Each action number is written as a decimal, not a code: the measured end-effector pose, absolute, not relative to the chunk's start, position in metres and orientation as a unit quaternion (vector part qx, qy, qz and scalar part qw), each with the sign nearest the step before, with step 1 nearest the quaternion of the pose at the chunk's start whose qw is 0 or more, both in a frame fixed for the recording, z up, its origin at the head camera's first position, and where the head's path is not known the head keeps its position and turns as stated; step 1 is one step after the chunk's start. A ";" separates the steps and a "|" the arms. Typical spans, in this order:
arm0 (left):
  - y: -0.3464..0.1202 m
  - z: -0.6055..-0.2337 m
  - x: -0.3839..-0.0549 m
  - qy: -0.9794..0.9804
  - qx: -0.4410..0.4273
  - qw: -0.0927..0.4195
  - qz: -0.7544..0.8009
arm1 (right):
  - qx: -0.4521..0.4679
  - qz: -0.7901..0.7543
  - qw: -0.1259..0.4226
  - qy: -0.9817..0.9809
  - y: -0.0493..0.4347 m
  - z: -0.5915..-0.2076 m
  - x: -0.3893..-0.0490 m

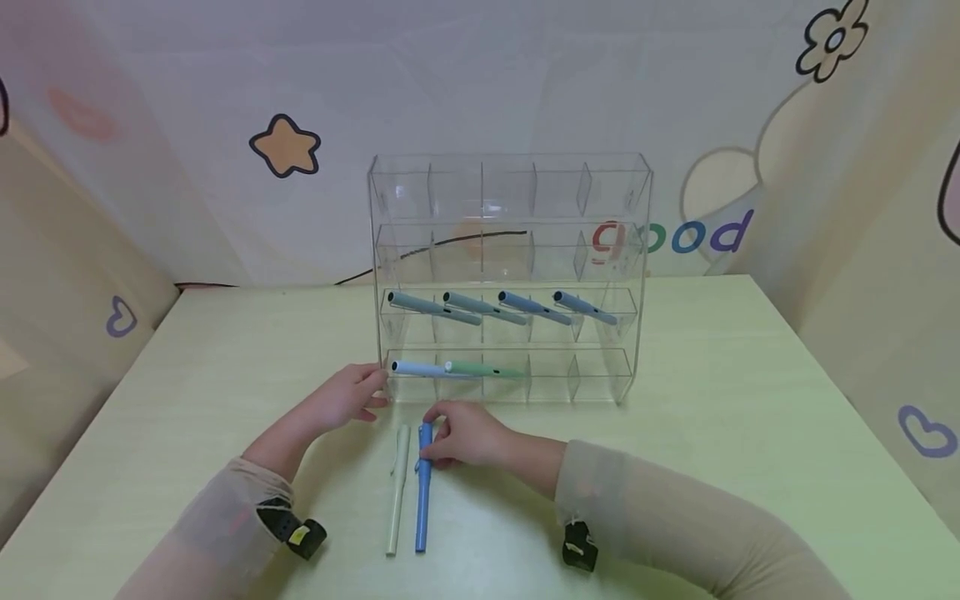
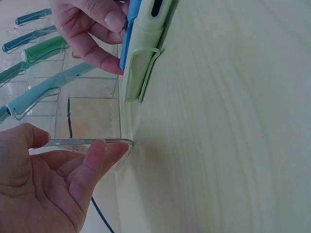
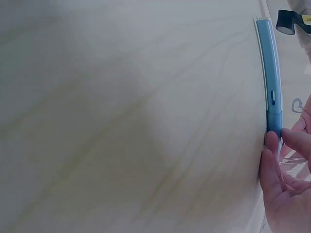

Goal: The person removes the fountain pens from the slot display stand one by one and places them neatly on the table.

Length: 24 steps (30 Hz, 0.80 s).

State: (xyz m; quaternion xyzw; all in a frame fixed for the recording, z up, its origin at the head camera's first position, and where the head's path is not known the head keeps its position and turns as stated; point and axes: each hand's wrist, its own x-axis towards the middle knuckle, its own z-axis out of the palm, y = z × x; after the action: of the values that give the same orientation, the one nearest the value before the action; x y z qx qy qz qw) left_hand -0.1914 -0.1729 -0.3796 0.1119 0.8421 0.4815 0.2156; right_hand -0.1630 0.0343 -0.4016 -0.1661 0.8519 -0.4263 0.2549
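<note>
My right hand [image 1: 468,433] pinches the capped upper end of a blue pen [image 1: 422,508] that lies on the table. Just left of it, roughly parallel, is a pale green pen [image 1: 398,492] with a clip. My left hand [image 1: 348,398] holds the lower left side of a clear acrylic rack [image 1: 506,392]; in the left wrist view, thumb and fingers lie on both faces of its side panel [image 2: 87,142]. On the rack's bottom tier rest a light blue pen [image 1: 420,368] and a green pen [image 1: 483,369], both slanting across compartments.
Several blue and teal pens [image 1: 431,307] lie tilted along the tier above. The two upper tiers [image 1: 506,196] hold no pens. Behind the rack hangs a printed cloth [image 1: 187,208], and similar cloth flanks the pale table [image 1: 712,467]. Each sleeve carries a black wrist camera [image 1: 306,537].
</note>
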 end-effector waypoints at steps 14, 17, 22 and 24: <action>-0.171 -0.380 -0.191 0.839 0.109 0.219 0.486 | -0.185 -0.421 0.242 0.855 0.035 -0.409 -0.164; -0.171 -0.380 -0.192 0.839 0.107 0.219 0.486 | -0.189 -0.415 0.236 0.858 0.035 -0.409 -0.164; -0.170 -0.379 -0.191 0.838 0.101 0.219 0.490 | -0.199 -0.404 0.228 0.863 0.035 -0.410 -0.164; -0.170 -0.379 -0.190 0.837 0.102 0.220 0.491 | -0.202 -0.403 0.227 0.863 0.034 -0.410 -0.163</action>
State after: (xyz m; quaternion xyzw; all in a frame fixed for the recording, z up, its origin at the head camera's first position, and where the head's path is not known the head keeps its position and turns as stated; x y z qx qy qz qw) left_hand -0.1897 -0.1698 -0.3789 0.1015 0.8370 0.4908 0.2198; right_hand -0.1631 0.0343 -0.4099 -0.2016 0.8634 -0.4029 0.2269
